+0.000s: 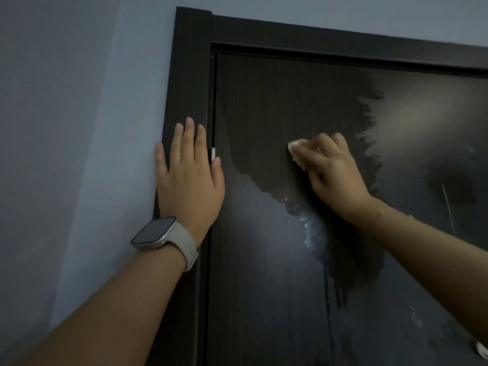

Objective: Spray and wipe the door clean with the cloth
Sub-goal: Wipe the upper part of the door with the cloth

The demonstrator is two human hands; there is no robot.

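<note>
no readable text, no labels, no brands, no numbers, no signs

A pale blue-grey wall (79,114) fills the left side of the view and runs on above the dark brown door frame (192,75), whose upright and top rail meet at a corner near the top. A small pale hinge (213,155) sits on the inner edge of the frame's upright. A smartwatch (154,232) with a dark square face and a light strap (186,247) lies in front of the wall's lower part. A thin gold bracelet (380,213) shows at the right. A small white object (482,350), cut off, sits at the bottom right corner; what it is cannot be told.
</note>
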